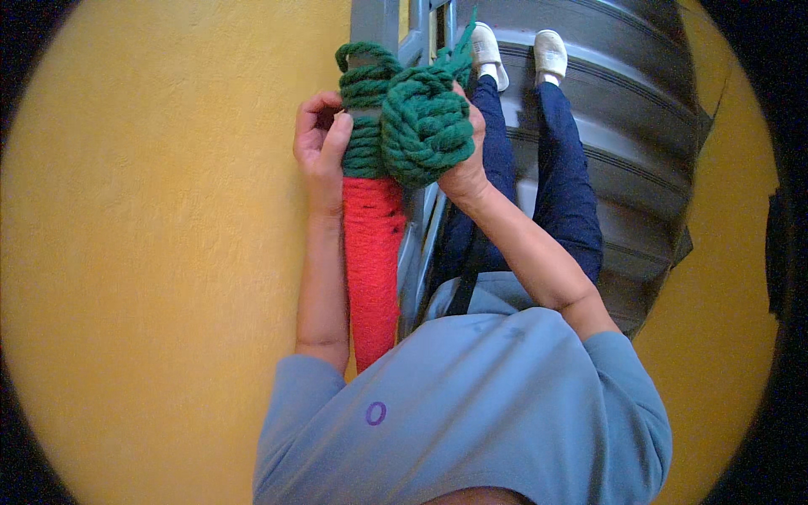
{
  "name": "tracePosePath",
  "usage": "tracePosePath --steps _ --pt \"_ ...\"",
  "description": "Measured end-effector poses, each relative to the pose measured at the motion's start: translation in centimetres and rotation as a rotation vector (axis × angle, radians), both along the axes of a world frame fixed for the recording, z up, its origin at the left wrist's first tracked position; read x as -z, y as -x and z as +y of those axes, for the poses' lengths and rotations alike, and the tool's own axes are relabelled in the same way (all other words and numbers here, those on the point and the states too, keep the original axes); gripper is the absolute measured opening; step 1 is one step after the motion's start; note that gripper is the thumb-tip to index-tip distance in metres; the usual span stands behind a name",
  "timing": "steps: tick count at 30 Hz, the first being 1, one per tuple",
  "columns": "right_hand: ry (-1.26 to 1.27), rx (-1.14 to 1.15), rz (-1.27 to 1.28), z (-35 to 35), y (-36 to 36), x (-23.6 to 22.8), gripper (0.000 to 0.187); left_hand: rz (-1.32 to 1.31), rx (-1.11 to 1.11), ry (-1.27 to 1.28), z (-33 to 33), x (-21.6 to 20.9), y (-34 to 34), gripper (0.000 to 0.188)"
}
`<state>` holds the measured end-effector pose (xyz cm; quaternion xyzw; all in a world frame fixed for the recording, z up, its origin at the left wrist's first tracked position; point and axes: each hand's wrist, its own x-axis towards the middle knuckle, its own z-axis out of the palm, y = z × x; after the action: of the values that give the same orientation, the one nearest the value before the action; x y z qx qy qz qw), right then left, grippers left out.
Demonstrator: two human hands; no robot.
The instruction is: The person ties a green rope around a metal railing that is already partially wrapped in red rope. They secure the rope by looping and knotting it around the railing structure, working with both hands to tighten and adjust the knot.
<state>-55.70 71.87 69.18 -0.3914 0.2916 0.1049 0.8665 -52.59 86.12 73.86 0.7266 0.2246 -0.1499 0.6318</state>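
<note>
A grey handrail (374,21) runs up the middle of the view. Thick red yarn (372,252) covers its near part in tight turns. Beyond the red, green yarn (363,148) is wound round the rail, close together at first, then a bare grey gap, then looser coils. My left hand (318,151) is at the rail's left side, its fingers curled and its thumb against the edge of the green turns. A large ball of green yarn (427,126) sits in my right hand (465,164), just right of the rail. The ball hides most of that hand's fingers.
A yellow wall (168,236) rises close on the left. Dark ribbed stairs (623,93) lie below on the right, with my feet in light shoes (551,55) on them. Blue-grey railing bars (418,34) stand beside the handrail. Loose green yarn ends (463,50) stick out past the ball.
</note>
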Motion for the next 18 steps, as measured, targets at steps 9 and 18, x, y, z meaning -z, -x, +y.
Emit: tracePosePath --steps 9,18 --pt "-0.014 -0.021 -0.176 -0.6 -0.1 1.1 0.014 -0.049 -0.056 0.193 -0.3 1.1 0.3 0.018" --pt "0.037 -0.202 -0.187 -3.0 0.7 2.0 0.023 0.111 -0.158 0.091 -1.6 -0.6 -0.8 0.008"
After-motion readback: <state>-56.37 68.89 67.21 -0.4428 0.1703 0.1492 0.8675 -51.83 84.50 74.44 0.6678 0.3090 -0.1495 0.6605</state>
